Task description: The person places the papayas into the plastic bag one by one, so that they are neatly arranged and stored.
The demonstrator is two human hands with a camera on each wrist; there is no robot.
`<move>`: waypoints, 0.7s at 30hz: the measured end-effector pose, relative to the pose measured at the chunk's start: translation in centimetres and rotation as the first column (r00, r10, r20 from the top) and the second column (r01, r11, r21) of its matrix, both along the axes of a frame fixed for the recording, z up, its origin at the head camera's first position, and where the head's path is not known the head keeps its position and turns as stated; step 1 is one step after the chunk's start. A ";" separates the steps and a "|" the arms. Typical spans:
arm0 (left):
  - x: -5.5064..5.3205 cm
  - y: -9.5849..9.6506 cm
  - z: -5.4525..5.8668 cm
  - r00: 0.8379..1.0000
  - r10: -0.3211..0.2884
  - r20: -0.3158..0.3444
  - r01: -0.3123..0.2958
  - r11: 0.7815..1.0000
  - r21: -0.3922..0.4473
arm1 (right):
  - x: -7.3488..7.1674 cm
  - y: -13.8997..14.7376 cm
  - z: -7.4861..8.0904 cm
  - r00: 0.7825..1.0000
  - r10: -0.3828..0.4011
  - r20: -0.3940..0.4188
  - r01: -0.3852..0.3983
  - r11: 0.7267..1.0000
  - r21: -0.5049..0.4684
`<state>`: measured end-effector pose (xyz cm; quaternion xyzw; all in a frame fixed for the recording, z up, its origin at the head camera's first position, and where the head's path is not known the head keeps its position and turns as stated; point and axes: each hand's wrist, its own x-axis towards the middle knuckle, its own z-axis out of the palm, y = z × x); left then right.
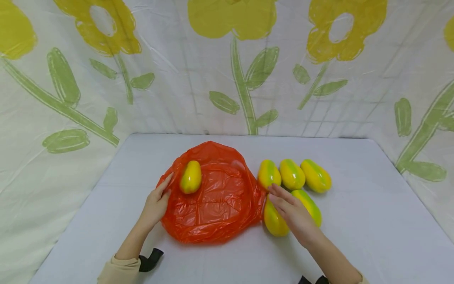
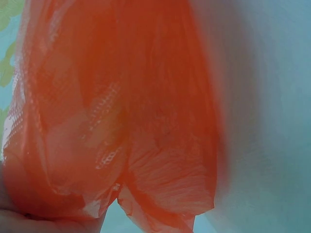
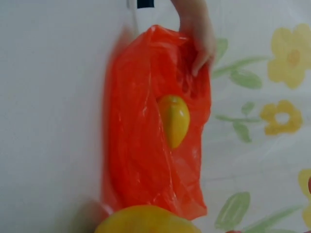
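Note:
A red plastic bag (image 1: pixel 213 197) lies on the table with its mouth spread wide. One smooth yellow-green fruit (image 1: pixel 190 177), mango-shaped and glossy, rests inside it on the left. My left hand (image 1: pixel 157 203) grips the bag's left rim, the edge between thumb and fingers; the right wrist view shows this hand (image 3: pixel 198 43) at the bag's far end. Straight fingers extend from my right hand (image 1: pixel 294 215), which hovers over a front fruit (image 1: pixel 274 221) just right of the bag and partly hides it. Another fruit (image 1: pixel 309 207) lies beside that one.
Three more such fruits, among them a rightmost one (image 1: pixel 315 176), stand in a row behind the front pair. White cloth covers the table (image 1: pixel 354 244). A curtain (image 1: pixel 170 86) with painted yellow flowers rises at the back and sides.

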<state>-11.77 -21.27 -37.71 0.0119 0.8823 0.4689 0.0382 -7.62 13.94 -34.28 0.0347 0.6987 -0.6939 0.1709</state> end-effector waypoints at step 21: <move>0.0 -0.1 0.0 1.000 0.002 -0.001 -0.002 1.000 0.013 | 0.0 4.3 0.0 0.998 -0.047 -0.052 0.043 0.997 -0.071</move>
